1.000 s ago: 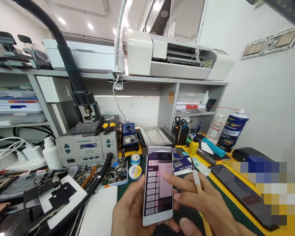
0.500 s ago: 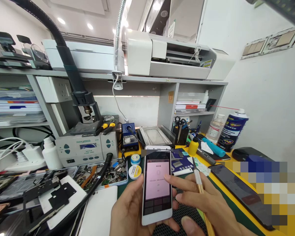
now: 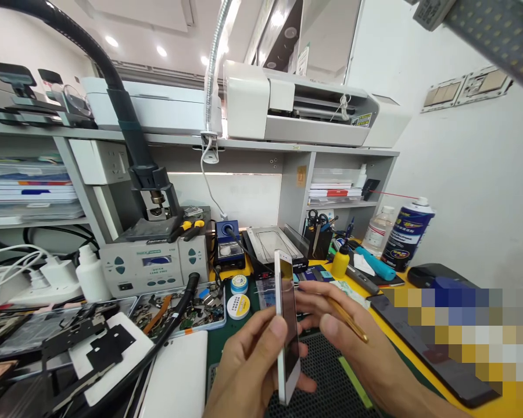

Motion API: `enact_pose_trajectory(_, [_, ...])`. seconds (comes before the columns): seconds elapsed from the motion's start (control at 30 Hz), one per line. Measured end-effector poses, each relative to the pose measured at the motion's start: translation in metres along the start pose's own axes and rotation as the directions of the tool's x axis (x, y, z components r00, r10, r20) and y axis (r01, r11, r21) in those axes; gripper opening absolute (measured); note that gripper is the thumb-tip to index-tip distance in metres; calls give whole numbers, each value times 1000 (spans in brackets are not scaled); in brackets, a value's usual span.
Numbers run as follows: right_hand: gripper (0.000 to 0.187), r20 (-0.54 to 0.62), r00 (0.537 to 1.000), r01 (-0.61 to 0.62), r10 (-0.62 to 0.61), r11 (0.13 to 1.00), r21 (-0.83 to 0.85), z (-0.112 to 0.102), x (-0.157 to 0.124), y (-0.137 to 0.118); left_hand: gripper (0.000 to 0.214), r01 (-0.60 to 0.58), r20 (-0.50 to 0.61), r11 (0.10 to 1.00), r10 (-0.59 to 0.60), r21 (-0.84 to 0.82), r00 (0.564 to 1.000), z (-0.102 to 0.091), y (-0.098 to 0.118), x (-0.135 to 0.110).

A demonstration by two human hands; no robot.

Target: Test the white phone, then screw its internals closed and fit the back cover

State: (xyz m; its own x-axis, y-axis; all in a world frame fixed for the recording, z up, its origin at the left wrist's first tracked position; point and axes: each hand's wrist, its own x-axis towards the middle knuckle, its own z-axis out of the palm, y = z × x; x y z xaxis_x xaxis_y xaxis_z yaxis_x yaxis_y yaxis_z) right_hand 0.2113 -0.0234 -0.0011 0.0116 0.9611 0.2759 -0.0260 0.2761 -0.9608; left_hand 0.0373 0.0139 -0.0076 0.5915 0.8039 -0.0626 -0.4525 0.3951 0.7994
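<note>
White wall [image 3: 462,191] on the right, grey shelf unit [image 3: 293,180] across the back, round lights [image 3: 161,51] in a pale ceiling [image 3: 135,20]

Benchtop [image 3: 387,326] yellow, green mat [image 3: 216,341] on it, black perforated mat [image 3: 326,371] on that, lime strip [image 3: 355,383] on top. Also on bench: parts tray [image 3: 209,327], round tubs [image 3: 238,306], yellow bottle [image 3: 340,262], dark phone [image 3: 412,339].

White phone [image 3: 290,326] now edge-on in left hand [image 3: 251,355], screen toward right hand [image 3: 352,348]
</note>
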Motion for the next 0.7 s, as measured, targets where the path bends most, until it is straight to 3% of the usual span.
enact_pose_trajectory(0.13, [53, 85, 994, -87, 74, 982, 169, 4, 4, -1, 59, -102, -31, 969, 111, 225, 993, 5, -7, 0])
enact_pose_trajectory(0.27, [46, 63, 994, -94, 84, 981, 169, 3, 8, -3, 52, -130, -117, 862, 213, 491, 970, 15, -9, -5])
enact_pose_trajectory(0.37, [45, 97, 990, -118, 104, 980, 162, 1, 10, -3, 54, -127, -173, 811, 270, 571, 947, 19, -10, -7])
enact_pose_trajectory(0.47, [43, 126, 986, -141, 110, 951, 275, -2, 13, -3, 62, -144, -164, 862, 252, 486, 954, 17, -12, -7])
enact_pose_trajectory(0.57, [36, 174, 972, -224, 160, 861, 457, -5, 17, -3, 58, -123, -138, 959, 162, 256, 977, 11, -12, -4])
enact_pose_trajectory(0.7, [48, 262, 937, -342, 233, 774, 534, -10, 21, -7, 43, 56, -57, 998, -58, -42, 997, 6, -4, -3])
